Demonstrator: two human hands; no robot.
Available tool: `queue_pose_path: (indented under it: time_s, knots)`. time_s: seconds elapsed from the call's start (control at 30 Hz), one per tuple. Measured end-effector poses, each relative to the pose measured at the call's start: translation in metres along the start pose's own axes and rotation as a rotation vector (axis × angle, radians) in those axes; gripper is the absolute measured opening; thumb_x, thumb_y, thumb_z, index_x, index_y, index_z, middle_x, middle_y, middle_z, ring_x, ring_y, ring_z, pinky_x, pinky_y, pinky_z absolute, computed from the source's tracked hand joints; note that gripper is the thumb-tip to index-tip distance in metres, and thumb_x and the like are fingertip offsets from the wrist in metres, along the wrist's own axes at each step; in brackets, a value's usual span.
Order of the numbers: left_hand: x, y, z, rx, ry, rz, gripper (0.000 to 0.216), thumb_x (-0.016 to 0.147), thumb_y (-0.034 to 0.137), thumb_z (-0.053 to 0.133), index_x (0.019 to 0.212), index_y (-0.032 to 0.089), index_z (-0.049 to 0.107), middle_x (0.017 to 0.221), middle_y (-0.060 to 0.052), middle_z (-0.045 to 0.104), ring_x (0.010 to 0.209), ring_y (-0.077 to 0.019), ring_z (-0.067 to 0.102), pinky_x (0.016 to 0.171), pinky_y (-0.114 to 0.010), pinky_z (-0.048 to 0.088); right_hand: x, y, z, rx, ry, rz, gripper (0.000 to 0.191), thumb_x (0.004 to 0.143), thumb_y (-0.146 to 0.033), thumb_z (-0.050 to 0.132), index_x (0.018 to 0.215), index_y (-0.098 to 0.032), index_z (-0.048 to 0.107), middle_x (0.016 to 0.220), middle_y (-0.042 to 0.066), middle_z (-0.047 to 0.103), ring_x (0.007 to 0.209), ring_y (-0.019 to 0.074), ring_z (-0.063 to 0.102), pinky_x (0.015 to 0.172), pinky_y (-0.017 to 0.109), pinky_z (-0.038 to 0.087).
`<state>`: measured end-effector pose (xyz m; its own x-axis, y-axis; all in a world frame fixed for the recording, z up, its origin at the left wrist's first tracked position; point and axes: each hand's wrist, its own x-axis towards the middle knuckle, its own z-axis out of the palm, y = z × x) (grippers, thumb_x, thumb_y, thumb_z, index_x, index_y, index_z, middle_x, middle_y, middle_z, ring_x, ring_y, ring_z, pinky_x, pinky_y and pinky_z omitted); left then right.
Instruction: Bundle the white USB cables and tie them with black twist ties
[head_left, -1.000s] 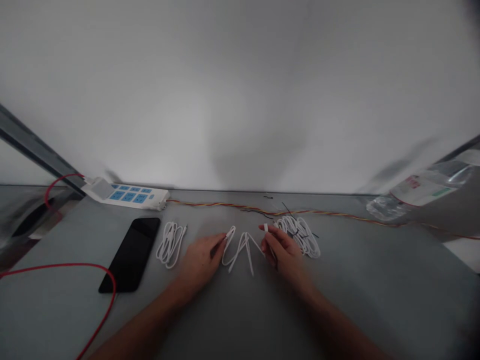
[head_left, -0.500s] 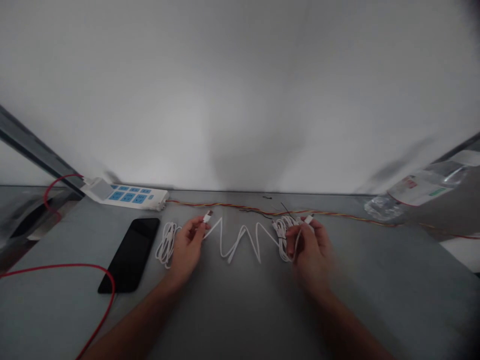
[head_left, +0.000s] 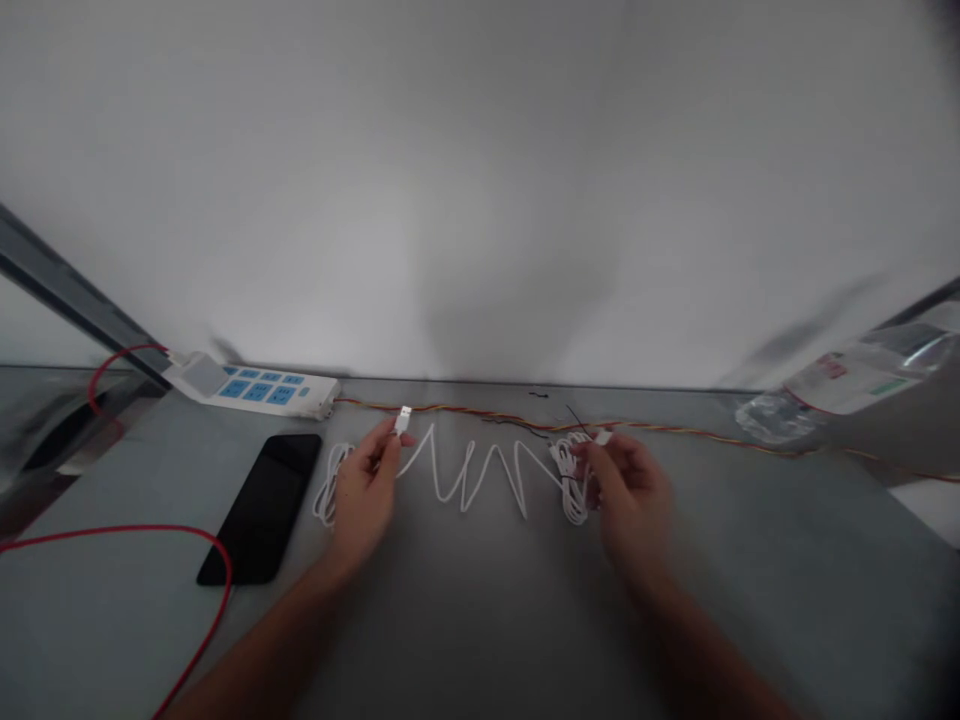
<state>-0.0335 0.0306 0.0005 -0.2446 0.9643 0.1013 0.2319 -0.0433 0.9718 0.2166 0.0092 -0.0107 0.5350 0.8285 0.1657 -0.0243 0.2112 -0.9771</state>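
Observation:
A white USB cable (head_left: 466, 478) stretches in zigzags over the grey table between my two hands. My left hand (head_left: 367, 490) pinches it near one end, the USB plug (head_left: 403, 418) pointing up and away from me. The other end, a small white connector (head_left: 603, 437), is pinched between the thumb and fingers of my right hand (head_left: 630, 495). Partly behind my left hand lies a coiled white cable (head_left: 327, 490). Another bundle of white cable (head_left: 573, 482), bound with a dark tie, rests just left of my right hand.
A black phone (head_left: 262, 510) lies at left, a red cable (head_left: 172, 527) crossing its lower corner. Behind it sits a white power strip (head_left: 319, 395) with blue sockets and a plugged-in charger (head_left: 201, 377). Twisted red-yellow wire (head_left: 690, 431) runs along the back. A plastic bottle (head_left: 847, 380) lies at right.
My left hand has shifted slightly left and its USB plug has turned more upright. The right-hand connector has moved a little left and tilted. The zigzag cable has changed shape.

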Motion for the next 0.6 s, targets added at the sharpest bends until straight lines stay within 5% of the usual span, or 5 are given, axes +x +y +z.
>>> queue_pose_path:
  time_s: [0.2, 0.37, 0.6]
  knots:
    - [0.003, -0.008, 0.003, -0.063, -0.179, -0.071, 0.04, 0.08, 0.034, 0.055, 0.117, 0.019, 0.058, 0.088, -0.002, 0.065, 0.061, -0.0126, 0.059, 0.06, -0.026, 0.047, -0.008, 0.01, 0.0, -0.23, -0.188, -0.062, 0.024, 0.073, -0.042, 0.071, 0.086, -0.022, 0.067, 0.08, 0.003, 0.069, 0.065, 0.016, 0.063, 0.054, 0.027, 0.049]
    - [0.005, -0.013, 0.005, -0.191, -0.221, -0.198, 0.032, 0.07, 0.023, 0.056, 0.101, 0.018, 0.06, 0.073, 0.005, 0.055, 0.055, -0.011, 0.059, 0.058, -0.025, 0.046, -0.007, 0.007, 0.002, -0.279, -0.319, -0.016, 0.03, 0.075, -0.044, 0.068, 0.093, -0.02, 0.067, 0.071, 0.002, 0.065, 0.045, 0.0109, 0.054, 0.04, 0.024, 0.043]
    - [0.003, -0.014, 0.008, -0.189, -0.169, -0.171, 0.037, 0.075, 0.05, 0.062, 0.092, 0.017, 0.062, 0.069, 0.001, 0.06, 0.056, -0.0139, 0.061, 0.056, -0.026, 0.047, -0.007, 0.001, 0.003, -0.189, -0.444, 0.015, 0.027, 0.079, -0.041, 0.063, 0.096, -0.021, 0.069, 0.059, -0.002, 0.06, 0.042, 0.0112, 0.052, 0.041, 0.024, 0.044]
